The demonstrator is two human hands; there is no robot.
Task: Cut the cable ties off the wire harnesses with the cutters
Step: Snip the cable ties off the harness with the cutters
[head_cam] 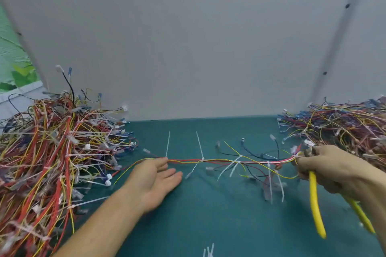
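**Supervisor:** Where does the work stand?

**Inspector:** One thin harness of red, yellow and black wires (219, 160) is stretched left to right across the middle of the teal table (208, 215), parallel to the far edge. The right hand (325, 167) is curled round the yellow-handled cutters (315, 204) and also grips the harness's right end. The left hand (158, 175) lies with its fingers nearly straight where the harness's left end meets it. Whether it pinches the wire cannot be told.

**Supervisor:** Risks?

**Inspector:** Three, in my judgement.
- The cutter blades are hidden inside the right hand, close to the wires. A careless regrip could nick the insulation.
- That hand does two jobs at once. Freeing the cutters may drop the harness's end into the right-hand heap, where it could tangle.
- If the left hand's hold is only light, tension could pull the harness loose.

**Supervisor:** Counts?

**Inspector:**
- Hands: two.
- Cutters: one.
- Stretched harnesses: one.
- White plastic cable ties (167, 144) on the harness: five or six tails. Blur prevents a firm figure, and none appears cut yet.
- Heaps: two. A tangled heap of red and yellow harnesses (52, 152) runs along the left edge, with many white ties showing. A flatter heap of mixed-colour harnesses (344, 127) sits at the far right corner.
- Loose white tie offcuts (208, 252) at the near edge: two or three.
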